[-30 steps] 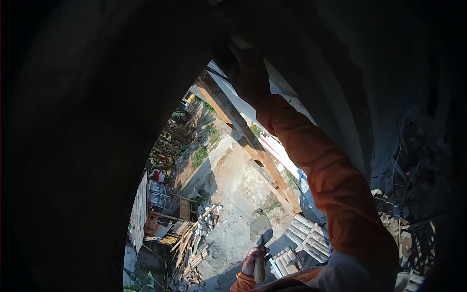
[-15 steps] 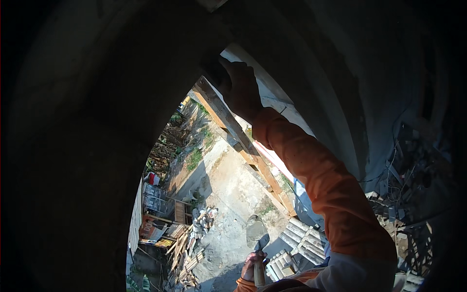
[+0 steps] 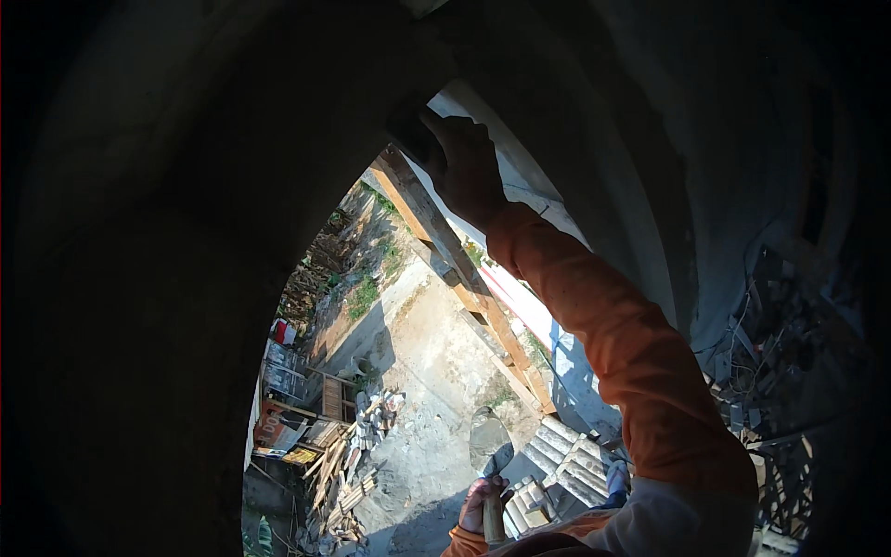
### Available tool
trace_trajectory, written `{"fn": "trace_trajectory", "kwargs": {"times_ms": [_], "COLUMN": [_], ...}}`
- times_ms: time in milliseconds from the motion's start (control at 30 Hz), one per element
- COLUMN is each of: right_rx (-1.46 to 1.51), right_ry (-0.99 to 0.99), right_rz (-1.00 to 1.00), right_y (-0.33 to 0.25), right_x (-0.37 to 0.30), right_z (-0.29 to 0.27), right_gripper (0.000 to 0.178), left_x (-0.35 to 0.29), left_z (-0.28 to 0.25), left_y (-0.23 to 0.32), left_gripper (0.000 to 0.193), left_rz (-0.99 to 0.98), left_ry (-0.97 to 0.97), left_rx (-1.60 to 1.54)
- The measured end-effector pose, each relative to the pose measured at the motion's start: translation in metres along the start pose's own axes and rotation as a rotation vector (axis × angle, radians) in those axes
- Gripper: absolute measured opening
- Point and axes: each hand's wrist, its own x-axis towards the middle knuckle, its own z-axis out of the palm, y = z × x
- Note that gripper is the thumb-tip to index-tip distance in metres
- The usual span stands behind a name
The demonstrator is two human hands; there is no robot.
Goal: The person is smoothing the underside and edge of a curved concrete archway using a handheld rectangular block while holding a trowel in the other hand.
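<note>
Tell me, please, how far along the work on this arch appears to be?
Done: the arch's inner face reads as smooth grey, though it is too dark to judge the finish. In hand: the right hand presses a dark tool against the arch edge near the top, and the left hand holds a trowel carrying grey mortar. Left: that mortar is not yet applied.

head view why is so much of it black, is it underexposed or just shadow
Head view: mostly shadow, since the dark curved concrete wall sits unlit against the sunlit ground far below, and the exposure favours the bright part; the right hand high on the wall is nearly a silhouette, while the left hand holding a mortar-laden metal trowel is lit; fisheye bends the edges.
</note>
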Motion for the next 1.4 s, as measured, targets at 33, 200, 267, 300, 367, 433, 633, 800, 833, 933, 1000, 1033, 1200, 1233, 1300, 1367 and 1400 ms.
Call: {"fn": "trace_trajectory", "kwargs": {"times_ms": [33,200,267,300,367,433,633,800,833,933,1000,1033,1200,1233,1300,1367,1400], "right_rx": [-0.001,-0.074,-0.022,-0.03,0.047,0.029,0.043,0.086,0.087,0.0,0.056,0.065,0.055,0.08,0.075,0.126,0.147], "right_ry": [0.079,0.264,0.132,0.021,0.024,0.177,0.02,0.313,0.307,0.237,0.02,-0.025,0.267,0.257,0.2,0.068,0.01], "right_rz": [0.006,-0.004,0.018,0.042,-0.005,-0.032,0.049,-0.062,0.008,0.041,0.023,0.025,0.023,0.065,0.098,0.09,0.087], "right_y": [0.005,0.028,0.011,-0.003,-0.012,-0.001,-0.006,0.004,0.012,0.01,-0.009,-0.017,0.009,0.01,0.002,-0.011,-0.013], "right_x": [0.004,0.019,0.007,0.0,-0.005,0.006,0.003,0.018,0.028,0.025,-0.006,-0.014,0.019,0.022,0.016,-0.004,-0.008], "right_z": [0.0,-0.001,0.005,0.006,0.005,-0.003,0.003,-0.008,-0.012,-0.006,0.003,0.002,-0.007,-0.007,-0.004,0.0,0.0], "right_gripper": [0.051,0.054,0.051,0.051,0.051,0.05,0.053,0.046,0.043,0.041,0.044,0.045,0.045,0.046,0.046,0.046,0.046], "left_x": [-0.001,0.0,0.0,0.002,0.001,0.0,0.001,0.0,0.0,0.002,0.001,0.003,0.002,0.001,0.002,0.004,0.004], "left_z": [0.001,0.001,-0.001,-0.004,-0.006,-0.003,0.0,0.006,0.006,0.001,-0.001,-0.001,0.002,0.002,-0.001,-0.002,-0.002], "left_y": [0.0,-0.002,-0.002,-0.001,-0.002,-0.003,0.0,0.001,0.001,0.0,0.002,0.003,0.002,0.002,0.003,0.003,0.004], "left_gripper": [0.011,0.011,0.011,0.012,0.012,0.013,0.014,0.013,0.013,0.012,0.011,0.01,0.012,0.012,0.011,0.01,0.01], "left_rz": [0.007,0.01,0.001,-0.005,0.0,0.016,0.011,0.013,0.015,0.01,0.009,0.007,0.008,0.006,0.006,0.008,0.006], "left_ry": [-0.003,-0.029,-0.031,-0.033,-0.036,-0.04,-0.057,-0.019,-0.016,-0.041,0.006,0.025,0.008,0.004,-0.047,-0.048,-0.023], "left_rx": [-0.007,-0.019,-0.034,-0.032,-0.03,-0.019,-0.001,-0.019,-0.022,-0.026,0.038,0.072,0.052,0.042,-0.022,-0.024,0.017]}}
